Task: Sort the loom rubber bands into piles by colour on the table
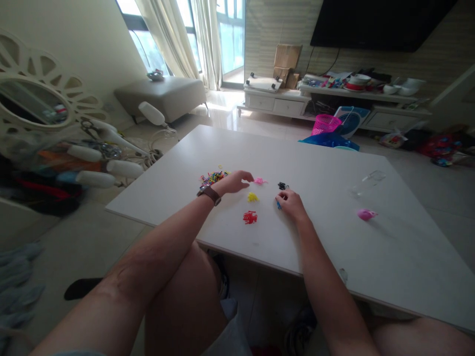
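Note:
My left hand point(236, 182), a watch on its wrist, reaches over the table between a mixed pile of colourful small rubber bands point(212, 179) and a small pink pile point(260, 181). Its thumb and fingers are apart, with nothing visible between them. The fingers of my right hand point(292, 202) are pinched together at some blue bands point(278, 204), partly covered by the fingertips; anything inside the pinch is too small to make out. Just beyond that hand lies a black pile point(282, 186). Yellow bands point(253, 197) and red bands point(250, 217) form separate piles between my arms.
On the white table point(322, 247), a clear container point(365, 185) and a pink object point(366, 214) stand to the right. A pink basket point(325, 123) and blue plastic point(330, 141) are past the far edge. White padded arms of a stand point(124, 168) rise at the left.

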`<action>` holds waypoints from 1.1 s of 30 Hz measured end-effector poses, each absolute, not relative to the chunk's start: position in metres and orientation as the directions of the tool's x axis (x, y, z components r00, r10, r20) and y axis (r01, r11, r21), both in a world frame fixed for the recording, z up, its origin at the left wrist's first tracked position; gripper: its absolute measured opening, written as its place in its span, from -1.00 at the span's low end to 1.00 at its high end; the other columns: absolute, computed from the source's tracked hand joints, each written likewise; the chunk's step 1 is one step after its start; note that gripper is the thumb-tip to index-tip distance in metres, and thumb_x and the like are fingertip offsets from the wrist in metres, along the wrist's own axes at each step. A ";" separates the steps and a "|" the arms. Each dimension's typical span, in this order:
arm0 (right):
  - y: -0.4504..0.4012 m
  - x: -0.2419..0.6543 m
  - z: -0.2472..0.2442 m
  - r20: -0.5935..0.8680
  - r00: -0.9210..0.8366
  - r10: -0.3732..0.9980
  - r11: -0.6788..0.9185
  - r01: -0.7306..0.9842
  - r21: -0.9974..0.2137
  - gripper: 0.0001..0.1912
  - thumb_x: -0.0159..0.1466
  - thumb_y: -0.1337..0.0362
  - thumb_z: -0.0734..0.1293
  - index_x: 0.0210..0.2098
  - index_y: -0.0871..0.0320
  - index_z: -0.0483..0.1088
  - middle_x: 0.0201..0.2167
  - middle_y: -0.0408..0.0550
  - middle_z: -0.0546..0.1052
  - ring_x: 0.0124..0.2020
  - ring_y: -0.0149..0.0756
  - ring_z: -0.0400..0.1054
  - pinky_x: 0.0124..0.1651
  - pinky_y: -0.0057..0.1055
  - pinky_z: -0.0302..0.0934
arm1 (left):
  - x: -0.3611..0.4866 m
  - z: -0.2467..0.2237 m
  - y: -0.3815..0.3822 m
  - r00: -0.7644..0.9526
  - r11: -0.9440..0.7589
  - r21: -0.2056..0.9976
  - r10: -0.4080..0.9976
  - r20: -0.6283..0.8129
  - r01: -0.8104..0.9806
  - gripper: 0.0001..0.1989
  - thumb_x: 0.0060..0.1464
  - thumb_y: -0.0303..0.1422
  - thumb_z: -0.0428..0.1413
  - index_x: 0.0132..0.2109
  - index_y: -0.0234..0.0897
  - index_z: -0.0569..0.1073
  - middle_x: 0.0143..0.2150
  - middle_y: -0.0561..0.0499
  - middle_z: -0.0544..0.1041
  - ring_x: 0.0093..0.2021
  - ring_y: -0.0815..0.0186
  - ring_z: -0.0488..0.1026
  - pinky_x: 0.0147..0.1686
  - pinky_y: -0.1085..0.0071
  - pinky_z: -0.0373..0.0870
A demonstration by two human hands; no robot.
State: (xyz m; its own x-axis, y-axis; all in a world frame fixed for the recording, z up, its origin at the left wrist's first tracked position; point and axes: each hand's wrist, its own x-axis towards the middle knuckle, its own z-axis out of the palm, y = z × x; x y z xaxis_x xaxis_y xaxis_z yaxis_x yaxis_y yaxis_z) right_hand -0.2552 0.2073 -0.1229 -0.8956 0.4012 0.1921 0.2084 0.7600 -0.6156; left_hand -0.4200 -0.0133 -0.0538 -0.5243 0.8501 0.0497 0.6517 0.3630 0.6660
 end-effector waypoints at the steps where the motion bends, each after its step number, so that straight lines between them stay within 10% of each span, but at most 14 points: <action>1: 0.207 -0.255 -0.123 0.192 -0.896 0.401 0.758 0.207 -0.618 -0.81 0.14 0.24 0.26 -0.51 0.12 0.49 -0.44 -0.09 0.51 -0.40 -0.31 0.33 -0.25 -0.38 0.15 | -0.427 -0.048 -0.020 -0.614 0.414 0.671 0.786 0.078 0.615 -0.71 0.03 -0.45 0.14 -0.07 -0.33 0.60 -0.07 -0.12 0.63 -0.07 0.22 0.53 -0.05 0.35 0.44; 8: 0.204 -0.255 -0.122 0.209 -0.881 0.424 0.739 0.203 -0.642 -0.81 0.12 0.23 0.26 -0.55 0.11 0.45 -0.47 -0.09 0.49 -0.41 -0.30 0.33 -0.27 -0.37 0.14 | -0.460 -0.040 -0.076 -0.949 0.657 0.721 0.316 0.004 0.221 -0.75 -0.14 -0.44 0.21 -0.23 -0.38 0.64 -0.33 -0.09 0.62 -0.40 0.33 0.46 -0.40 0.47 0.36; 33: 0.207 -0.258 -0.117 0.298 -0.771 0.563 0.635 0.172 -0.753 -0.78 0.11 0.14 0.25 -0.52 0.12 0.42 -0.42 -0.06 0.50 -0.36 -0.24 0.36 -0.14 -0.30 0.23 | -0.456 -0.054 -0.107 -0.946 0.771 0.624 0.283 -0.159 0.126 -0.89 -0.30 -0.40 0.28 -0.48 -0.33 0.60 -0.60 0.00 0.50 -0.51 0.34 0.39 -0.51 0.48 0.23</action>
